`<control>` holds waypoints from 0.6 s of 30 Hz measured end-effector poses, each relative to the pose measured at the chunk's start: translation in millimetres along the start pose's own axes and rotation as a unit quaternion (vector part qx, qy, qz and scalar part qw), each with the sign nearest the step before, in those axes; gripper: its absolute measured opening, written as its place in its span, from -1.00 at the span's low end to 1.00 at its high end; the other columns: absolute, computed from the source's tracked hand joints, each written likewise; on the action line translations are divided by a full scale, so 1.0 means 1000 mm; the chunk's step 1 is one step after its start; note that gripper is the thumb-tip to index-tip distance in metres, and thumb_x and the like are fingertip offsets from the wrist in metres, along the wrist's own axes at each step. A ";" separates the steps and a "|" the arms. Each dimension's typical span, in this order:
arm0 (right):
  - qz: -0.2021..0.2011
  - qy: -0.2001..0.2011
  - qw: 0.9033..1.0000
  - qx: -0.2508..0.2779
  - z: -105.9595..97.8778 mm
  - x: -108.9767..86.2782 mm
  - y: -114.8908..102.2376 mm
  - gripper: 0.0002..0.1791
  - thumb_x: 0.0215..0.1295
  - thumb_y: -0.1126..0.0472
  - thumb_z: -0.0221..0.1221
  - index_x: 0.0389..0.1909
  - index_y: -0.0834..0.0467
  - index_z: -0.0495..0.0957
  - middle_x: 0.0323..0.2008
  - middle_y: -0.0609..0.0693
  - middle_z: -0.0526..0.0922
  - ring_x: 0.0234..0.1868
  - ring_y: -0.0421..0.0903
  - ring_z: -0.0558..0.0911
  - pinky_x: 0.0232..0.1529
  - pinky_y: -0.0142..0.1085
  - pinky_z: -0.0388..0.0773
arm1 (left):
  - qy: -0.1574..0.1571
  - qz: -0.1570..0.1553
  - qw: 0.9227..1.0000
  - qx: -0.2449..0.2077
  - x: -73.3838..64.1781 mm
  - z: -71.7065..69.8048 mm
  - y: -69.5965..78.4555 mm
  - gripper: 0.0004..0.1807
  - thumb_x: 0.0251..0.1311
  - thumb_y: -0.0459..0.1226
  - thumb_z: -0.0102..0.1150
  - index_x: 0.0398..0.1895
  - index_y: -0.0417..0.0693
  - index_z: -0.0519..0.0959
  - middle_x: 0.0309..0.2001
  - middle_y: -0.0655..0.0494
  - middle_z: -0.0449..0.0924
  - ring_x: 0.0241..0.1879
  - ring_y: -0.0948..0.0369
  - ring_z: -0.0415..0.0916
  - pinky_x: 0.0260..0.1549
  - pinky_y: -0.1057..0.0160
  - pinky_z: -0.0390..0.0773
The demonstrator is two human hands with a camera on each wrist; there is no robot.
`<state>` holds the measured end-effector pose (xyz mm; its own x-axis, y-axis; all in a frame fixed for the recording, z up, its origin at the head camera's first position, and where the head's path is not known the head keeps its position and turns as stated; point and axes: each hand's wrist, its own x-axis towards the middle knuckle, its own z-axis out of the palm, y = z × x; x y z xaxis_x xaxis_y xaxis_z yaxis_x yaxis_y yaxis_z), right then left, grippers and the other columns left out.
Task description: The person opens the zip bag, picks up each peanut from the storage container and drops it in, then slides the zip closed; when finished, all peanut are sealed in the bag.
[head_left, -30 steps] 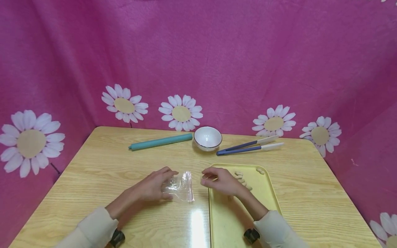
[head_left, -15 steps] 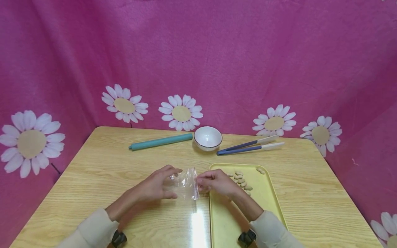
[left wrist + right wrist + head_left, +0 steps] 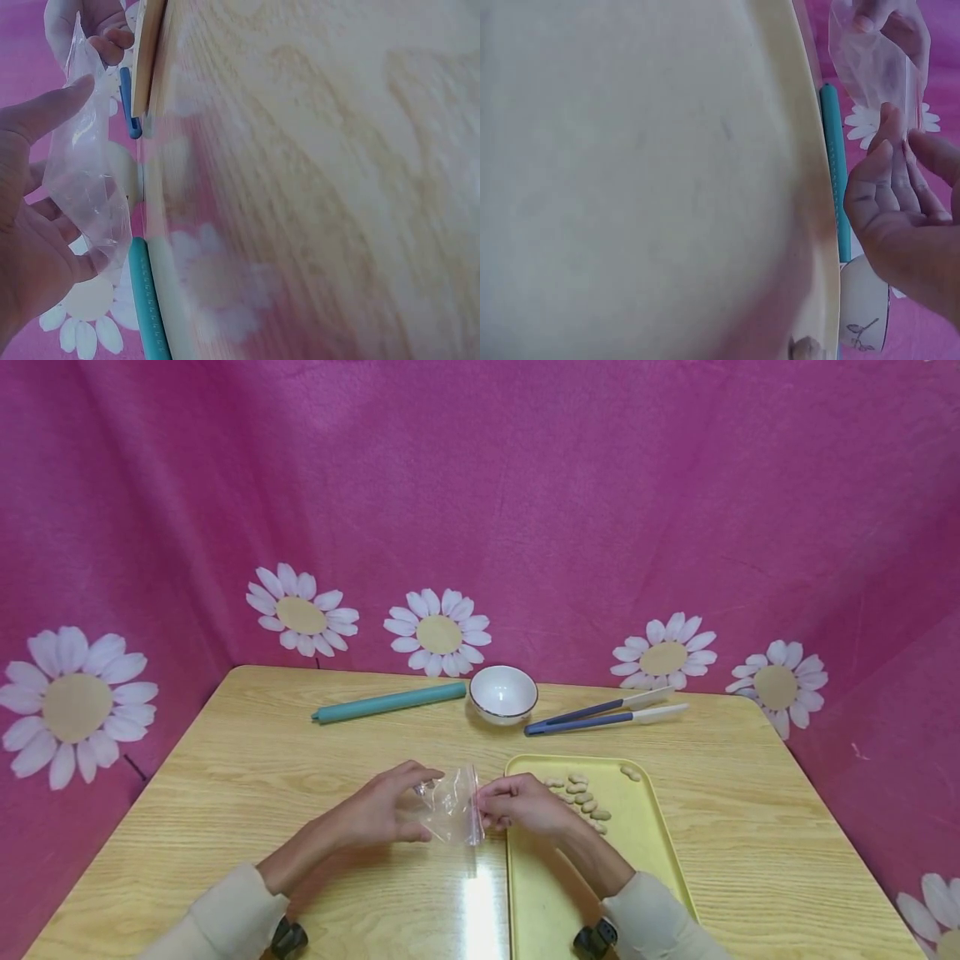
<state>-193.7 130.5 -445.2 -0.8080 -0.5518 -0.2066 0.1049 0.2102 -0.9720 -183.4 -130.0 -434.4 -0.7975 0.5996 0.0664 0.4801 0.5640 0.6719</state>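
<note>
A clear plastic zip bag [image 3: 452, 806] is held between both hands, low over the table. My left hand [image 3: 375, 808] grips its closed end, with thumb and fingers spread around the film [image 3: 84, 161]. At the other end, my right hand [image 3: 528, 806] pinches the zip-strip edge between thumb and fingertips, as the right wrist view shows at the strip [image 3: 909, 97]. The bag looks flat, with nothing visible inside. Beneath the right forearm lies a yellow tray [image 3: 555, 893] bearing several unshelled peanuts [image 3: 581, 795], partly hidden by that hand.
Behind the hands stand a small white bowl [image 3: 502, 695] with a dark rim and a teal rod-like stick [image 3: 390, 702]. Blue tongs with pale tips [image 3: 585, 720] lie past the tray's far edge. A pink flowered cloth [image 3: 525, 510] hangs around the wooden table [image 3: 750, 810].
My right hand has come left from over the tray's edge and taken hold of the bag's zip edge. The bag has shifted slightly right; my left hand stays nearly in place.
</note>
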 end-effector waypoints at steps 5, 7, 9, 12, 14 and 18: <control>0.013 0.008 1.000 -0.014 0.004 0.001 -0.002 -0.70 0.35 0.28 0.04 -0.15 0.49 0.53 -0.54 -0.12 0.62 -0.49 -0.27 0.55 -0.40 -0.42 0.49 | 0.004 -0.026 0.999 0.039 -0.001 0.000 0.007 -0.15 -0.13 0.03 0.45 0.29 0.00 0.36 0.12 0.09 0.48 0.19 0.07 0.37 0.19 -0.09 0.29; 0.020 0.011 1.000 -0.012 0.005 0.001 -0.003 -0.71 0.35 0.27 0.02 -0.16 0.47 0.51 -0.52 -0.11 0.61 -0.48 -0.25 0.56 -0.40 -0.41 0.49 | 0.020 -0.049 0.997 0.048 0.001 -0.001 0.012 -0.19 -0.12 0.07 0.43 0.24 0.01 0.40 0.15 0.09 0.47 0.23 0.06 0.31 0.21 -0.13 0.21; 0.024 0.014 1.000 -0.010 0.006 0.001 -0.004 -0.72 0.34 0.27 0.00 -0.18 0.46 0.50 -0.50 -0.10 0.59 -0.48 -0.25 0.57 -0.39 -0.40 0.49 | 0.050 -0.065 0.995 0.049 0.005 0.000 0.019 -0.29 -0.08 0.06 0.40 0.17 0.02 0.47 0.14 0.10 0.48 0.25 0.07 0.29 0.21 -0.13 0.19; 0.023 0.017 1.000 -0.005 0.007 0.000 -0.005 -0.72 0.33 0.28 -0.01 -0.18 0.46 0.49 -0.50 -0.10 0.59 -0.48 -0.25 0.58 -0.39 -0.40 0.49 | 0.098 -0.060 0.993 0.015 0.013 0.001 0.029 -0.59 0.05 -0.05 0.34 -0.05 -0.01 0.58 -0.03 0.15 0.57 0.08 0.13 0.42 0.10 -0.02 0.35; 0.023 0.015 1.000 -0.002 0.007 0.000 -0.005 -0.72 0.34 0.28 -0.01 -0.18 0.47 0.48 -0.50 -0.11 0.59 -0.48 -0.26 0.58 -0.39 -0.40 0.49 | 0.102 -0.059 0.993 -0.030 0.018 0.002 0.035 -0.76 0.13 -0.11 0.28 -0.22 -0.03 0.63 -0.21 0.16 0.62 -0.12 0.19 0.49 -0.07 0.14 0.47; 0.023 0.014 1.000 0.007 0.008 0.001 -0.005 -0.72 0.34 0.27 0.01 -0.18 0.45 0.49 -0.50 -0.12 0.61 -0.47 -0.26 0.59 -0.38 -0.40 0.51 | 0.050 -0.070 0.987 -0.136 0.027 0.005 0.041 -0.81 0.24 -0.22 0.16 -0.40 -0.16 0.62 -0.43 0.05 0.62 -0.44 0.23 0.53 -0.44 0.32 0.51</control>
<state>-190.2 122.0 -441.2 -0.8182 -0.5189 -0.2477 0.1495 0.2239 -0.9631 -183.7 -87.8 -409.3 -0.8878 0.4596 0.0229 0.2577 0.4553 0.8522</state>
